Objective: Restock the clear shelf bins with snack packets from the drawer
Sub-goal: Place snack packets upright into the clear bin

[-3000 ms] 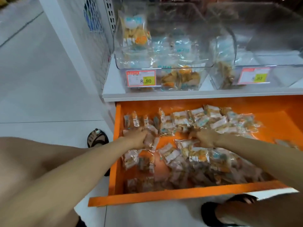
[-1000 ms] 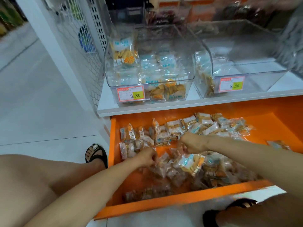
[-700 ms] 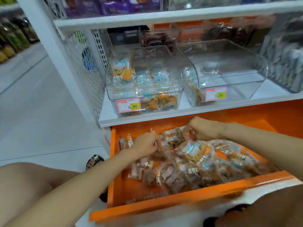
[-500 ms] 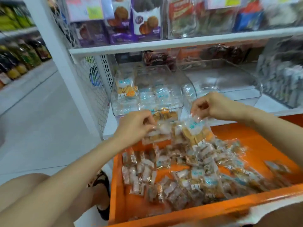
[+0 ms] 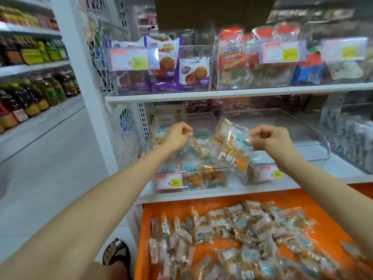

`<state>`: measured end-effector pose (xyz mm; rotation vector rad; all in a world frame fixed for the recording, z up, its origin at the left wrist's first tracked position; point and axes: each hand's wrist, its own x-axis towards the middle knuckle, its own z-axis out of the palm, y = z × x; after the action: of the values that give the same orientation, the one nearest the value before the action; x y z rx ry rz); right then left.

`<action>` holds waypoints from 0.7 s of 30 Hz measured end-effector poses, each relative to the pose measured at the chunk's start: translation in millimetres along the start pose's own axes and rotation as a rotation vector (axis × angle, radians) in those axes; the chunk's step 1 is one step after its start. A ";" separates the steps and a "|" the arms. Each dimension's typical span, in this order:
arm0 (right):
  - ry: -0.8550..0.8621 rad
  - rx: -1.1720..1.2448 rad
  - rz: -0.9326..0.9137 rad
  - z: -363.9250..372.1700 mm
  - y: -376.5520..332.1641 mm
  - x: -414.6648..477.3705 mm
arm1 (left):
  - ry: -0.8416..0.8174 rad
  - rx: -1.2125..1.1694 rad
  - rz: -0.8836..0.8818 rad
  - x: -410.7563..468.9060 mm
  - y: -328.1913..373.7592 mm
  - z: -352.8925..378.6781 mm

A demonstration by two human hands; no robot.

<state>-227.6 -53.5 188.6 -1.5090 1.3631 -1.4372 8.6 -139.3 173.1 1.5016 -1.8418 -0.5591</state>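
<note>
Snack packets (image 5: 232, 152) in clear wrappers dangle from the right hand (image 5: 270, 140), whose thumb and fingertips pinch the top edges, probably so the bunch hangs free and drops cleanly. They hover over the near rim of the left clear bin (image 5: 201, 168), already part-filled, beside the nearly bare right bin (image 5: 314, 142). The left hand (image 5: 177, 136) is raised over the same bin with fingers curled in a pinch; whether it holds a wrapper cannot be told. Many more packets lie in the open orange drawer (image 5: 145, 229) below.
</note>
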 end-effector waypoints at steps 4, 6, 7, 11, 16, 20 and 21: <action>0.012 0.034 0.043 24.0 6.7 33.3 | 0.032 -0.056 0.064 -24.6 -10.6 -26.5; -0.013 -0.054 0.064 39.8 11.9 52.6 | 0.063 -0.053 0.080 -33.5 -14.8 -35.9; -0.021 -0.153 0.062 46.8 14.1 60.6 | 0.076 -0.036 0.086 -36.3 -17.7 -39.3; -0.008 -0.422 -0.089 65.1 9.8 76.3 | 0.201 0.020 0.076 -40.0 -36.3 -48.1; -0.123 -0.283 -0.165 100.4 -8.4 82.6 | 0.360 0.178 0.024 -38.6 -53.1 -65.8; -0.275 -0.268 -0.072 157.4 0.2 81.6 | 0.386 0.304 0.087 -44.6 -65.9 -71.2; -0.273 -0.276 -0.063 169.4 4.7 81.4 | 0.357 0.333 0.134 -46.2 -68.7 -70.1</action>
<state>-77.3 -165.4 174.8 -1.8624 1.3941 -1.0606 110.7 -104.7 161.1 1.5525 -1.7884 0.0855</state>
